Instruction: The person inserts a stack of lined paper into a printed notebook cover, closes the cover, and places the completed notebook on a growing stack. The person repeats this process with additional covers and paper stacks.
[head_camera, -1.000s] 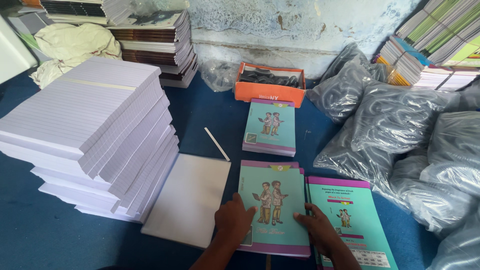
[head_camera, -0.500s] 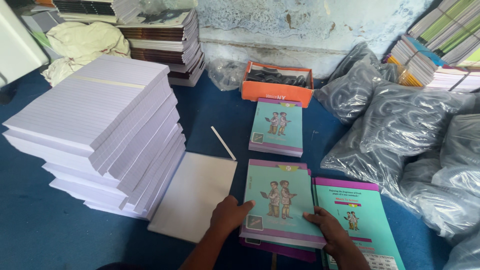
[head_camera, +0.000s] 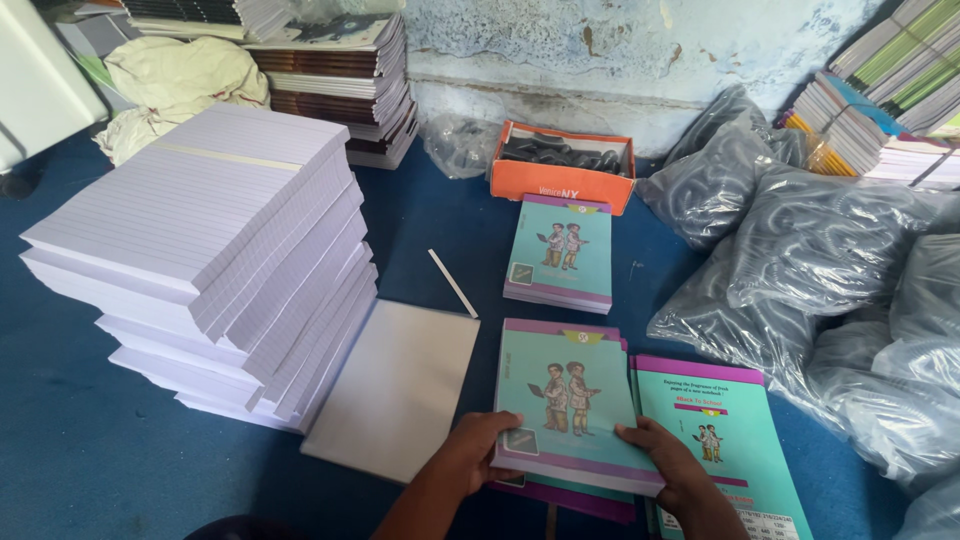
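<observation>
Left hand (head_camera: 478, 450): I grip the teal cover (head_camera: 568, 400) at its lower left edge.
Right hand (head_camera: 668, 462): grasping its lower right edge, cover at 6 o'clock.
Done: finished pile (head_camera: 560, 252) at 12 o'clock.
Left: ruled paper stack (head_camera: 215, 260) at 9 o'clock, seemingly plenty.

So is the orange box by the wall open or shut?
Open. The orange cardboard box has no lid on top, and dark things show inside it; what they are cannot be told.

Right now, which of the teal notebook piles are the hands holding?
The near pile, at the bottom centre. The left hand and right hand grip its lower corners. The far pile, by the orange box, lies untouched.
</observation>
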